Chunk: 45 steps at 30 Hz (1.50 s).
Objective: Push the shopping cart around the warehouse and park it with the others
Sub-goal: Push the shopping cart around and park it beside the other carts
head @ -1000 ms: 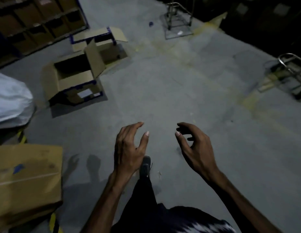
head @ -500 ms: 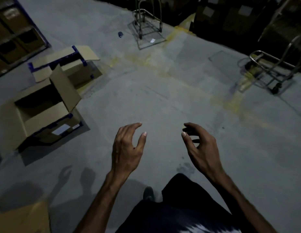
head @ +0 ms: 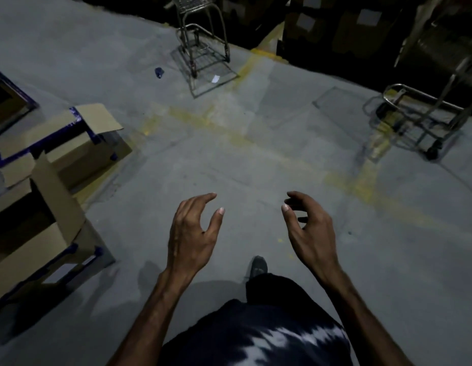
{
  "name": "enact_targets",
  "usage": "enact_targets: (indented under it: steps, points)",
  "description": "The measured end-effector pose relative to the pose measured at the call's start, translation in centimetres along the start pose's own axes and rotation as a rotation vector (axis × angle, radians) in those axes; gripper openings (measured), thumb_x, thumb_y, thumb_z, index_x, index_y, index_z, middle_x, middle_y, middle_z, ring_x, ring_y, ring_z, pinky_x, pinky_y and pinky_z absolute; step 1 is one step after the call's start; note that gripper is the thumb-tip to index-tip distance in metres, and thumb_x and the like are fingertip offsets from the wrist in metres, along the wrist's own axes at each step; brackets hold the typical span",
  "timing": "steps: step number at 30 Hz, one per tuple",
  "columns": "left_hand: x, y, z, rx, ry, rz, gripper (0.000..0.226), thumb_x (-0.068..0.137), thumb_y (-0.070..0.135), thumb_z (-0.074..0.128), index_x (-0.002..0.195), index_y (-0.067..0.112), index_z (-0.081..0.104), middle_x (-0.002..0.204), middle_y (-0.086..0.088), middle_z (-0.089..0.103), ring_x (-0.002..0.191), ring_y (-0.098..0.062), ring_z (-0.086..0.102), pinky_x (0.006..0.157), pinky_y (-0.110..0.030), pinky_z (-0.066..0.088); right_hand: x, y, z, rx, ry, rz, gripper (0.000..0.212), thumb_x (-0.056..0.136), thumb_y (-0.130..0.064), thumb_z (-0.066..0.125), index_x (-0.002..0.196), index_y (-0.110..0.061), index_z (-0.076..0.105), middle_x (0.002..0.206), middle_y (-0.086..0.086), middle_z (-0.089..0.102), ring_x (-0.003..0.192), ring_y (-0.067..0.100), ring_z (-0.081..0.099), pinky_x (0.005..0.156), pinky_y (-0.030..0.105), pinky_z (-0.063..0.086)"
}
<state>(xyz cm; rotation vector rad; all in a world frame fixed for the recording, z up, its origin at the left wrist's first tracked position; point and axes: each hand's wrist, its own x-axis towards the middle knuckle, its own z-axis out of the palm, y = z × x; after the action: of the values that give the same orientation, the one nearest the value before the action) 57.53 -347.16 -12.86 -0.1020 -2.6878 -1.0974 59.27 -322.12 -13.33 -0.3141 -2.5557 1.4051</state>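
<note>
On the left I see two open cardboard boxes [head: 45,207] with blue tape along their edges, standing on the grey concrete floor [head: 229,159]. A faded yellow line [head: 361,180] crosses it. A small blue scrap [head: 159,72] lies far off, and dark stacked cartons [head: 335,25] stand far right.

Both bare forearms extend forward side by side, the left hand [head: 190,233] and right hand [head: 310,231] held apart at equal height, palms inward, fingers [head: 203,198] loosely curled, thumbs raised, grasping nothing.
</note>
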Motion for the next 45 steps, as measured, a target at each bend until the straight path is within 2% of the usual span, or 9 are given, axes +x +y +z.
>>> enact_targets:
  steps: [8, 13, 18, 22, 28, 31, 34, 37, 45]
  points:
    - [15.5, 0.3, 2.5, -0.021, 0.064, -0.050, 0.040, 0.105, 0.042, 0.062, 0.133, 0.016, 0.072, 0.131, 0.000, 0.073, 0.125, -0.019, 0.064, 0.104, -0.037, 0.053, 19.3, -3.6, 2.7, -0.064, -0.111, -0.125, 0.033, 0.105, -0.033, 0.066, 0.134, -0.019, 0.070, 0.119, -0.005, 0.075, 0.108, 0.011, 0.070, 0.083, 0.037, 0.061]
    - [24.8, -3.8, 4.8, -0.055, 0.062, -0.118, 0.047, 0.104, 0.052, 0.057, 0.135, 0.019, 0.071, 0.133, 0.003, 0.072, 0.126, -0.015, 0.061, 0.105, -0.039, 0.054, 29.1, -4.3, 7.4, -0.073, -0.136, -0.116, 0.031, 0.104, -0.031, 0.068, 0.133, -0.020, 0.070, 0.119, -0.007, 0.075, 0.109, 0.010, 0.071, 0.082, 0.036, 0.061]
    - [34.8, -8.2, 6.7, -0.068, 0.039, -0.118, 0.043, 0.104, 0.044, 0.061, 0.137, 0.018, 0.071, 0.133, 0.002, 0.072, 0.126, -0.016, 0.061, 0.105, -0.037, 0.052, 37.3, -5.0, 12.1, -0.095, -0.127, -0.093, 0.031, 0.104, -0.031, 0.068, 0.134, -0.022, 0.070, 0.120, -0.007, 0.075, 0.110, 0.009, 0.070, 0.082, 0.035, 0.060]
    - [47.1, -11.6, 7.2, -0.089, 0.001, -0.135, 0.048, 0.104, 0.049, 0.057, 0.137, 0.017, 0.071, 0.134, -0.001, 0.072, 0.127, -0.019, 0.062, 0.104, -0.035, 0.050, 46.9, -7.8, 16.6, -0.111, -0.120, -0.041, 0.031, 0.105, -0.033, 0.068, 0.134, -0.023, 0.070, 0.118, -0.009, 0.074, 0.108, 0.007, 0.070, 0.083, 0.034, 0.061]
    - [62.7, -13.6, 7.8, -0.053, -0.109, -0.031, 0.053, 0.104, 0.054, 0.054, 0.138, 0.017, 0.070, 0.135, 0.000, 0.072, 0.128, -0.020, 0.061, 0.105, -0.037, 0.051, 58.7, -11.1, 20.8, -0.051, -0.037, 0.011, 0.029, 0.104, -0.034, 0.067, 0.131, -0.024, 0.071, 0.116, -0.012, 0.074, 0.108, 0.002, 0.070, 0.083, 0.036, 0.062]
    - [69.6, -14.7, 9.5, -0.050, -0.148, -0.006, 0.047, 0.105, 0.048, 0.058, 0.139, 0.017, 0.070, 0.135, 0.000, 0.071, 0.128, -0.020, 0.061, 0.105, -0.041, 0.053, 64.7, -10.8, 22.8, -0.034, -0.018, 0.053, 0.028, 0.105, -0.033, 0.068, 0.132, -0.025, 0.071, 0.116, -0.013, 0.074, 0.107, -0.001, 0.069, 0.084, 0.038, 0.063]
    - [75.8, -15.6, 11.9, -0.066, -0.170, -0.009, 0.054, 0.105, 0.054, 0.054, 0.139, 0.017, 0.070, 0.136, 0.000, 0.071, 0.128, -0.021, 0.062, 0.105, -0.044, 0.054, 71.0, -9.9, 24.8, -0.049, -0.039, 0.068, 0.029, 0.105, -0.033, 0.067, 0.133, -0.026, 0.070, 0.117, -0.015, 0.073, 0.107, -0.002, 0.069, 0.084, 0.041, 0.063]
    - [83.1, -16.4, 14.9, -0.089, -0.144, -0.038, 0.056, 0.103, 0.057, 0.052, 0.137, 0.016, 0.071, 0.135, 0.000, 0.072, 0.127, -0.020, 0.062, 0.106, -0.042, 0.053, 79.0, -8.7, 26.7, -0.066, -0.058, 0.051, 0.031, 0.105, -0.036, 0.066, 0.134, -0.027, 0.069, 0.118, -0.015, 0.073, 0.107, 0.000, 0.069, 0.083, 0.041, 0.062]
    - [103.1, -15.3, 19.7, -0.007, -0.042, -0.050, 0.041, 0.104, 0.041, 0.063, 0.135, 0.015, 0.071, 0.132, 0.000, 0.073, 0.123, -0.018, 0.062, 0.103, -0.037, 0.051, 101.5, -8.8, 29.7, -0.042, -0.153, 0.009, 0.030, 0.106, -0.037, 0.065, 0.134, -0.027, 0.069, 0.117, -0.014, 0.073, 0.105, 0.002, 0.069, 0.082, 0.044, 0.062]
